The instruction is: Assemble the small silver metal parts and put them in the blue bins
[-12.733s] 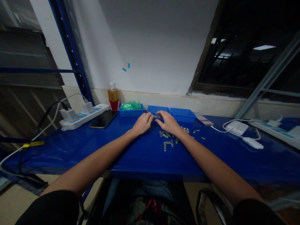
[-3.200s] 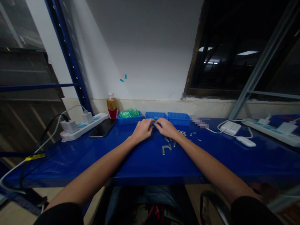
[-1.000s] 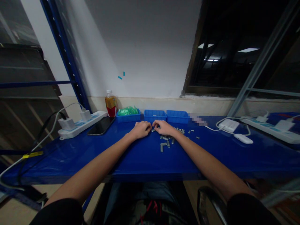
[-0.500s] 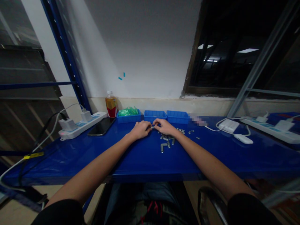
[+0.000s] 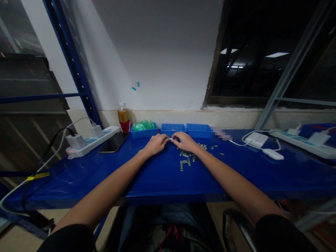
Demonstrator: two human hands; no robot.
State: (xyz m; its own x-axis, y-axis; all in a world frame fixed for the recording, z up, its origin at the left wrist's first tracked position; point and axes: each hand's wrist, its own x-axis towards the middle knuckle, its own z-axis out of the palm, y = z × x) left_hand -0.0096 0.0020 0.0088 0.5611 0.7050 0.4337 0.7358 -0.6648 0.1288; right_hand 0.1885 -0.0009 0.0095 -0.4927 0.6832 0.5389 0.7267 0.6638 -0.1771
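Note:
Between my fingertips, above the blue table, is a small silvery metal piece (image 5: 170, 139), its shape mostly covered by the fingers. My left hand (image 5: 156, 144) pinches its left end, and my right hand (image 5: 183, 141) pinches its right end. Close by, partly under my right wrist, lies a loose group of small metal parts. An L-shaped metal bracket (image 5: 183, 164) is at its near edge, with a short metal piece (image 5: 189, 161) beside it. Several small screws (image 5: 215, 146) are scattered to the right.
Behind my hands stand a blue bin (image 5: 144, 131) with green plastic packets and two more blue bins (image 5: 173, 128). A drink bottle (image 5: 124, 118), a phone (image 5: 114, 142) and a power strip (image 5: 94, 141) are at left. White chargers with cables (image 5: 256, 140) lie at right.
My hands stay together at nearly the same spot, with the fingers shifted slightly around the small metal piece. The parts on the table have not moved.

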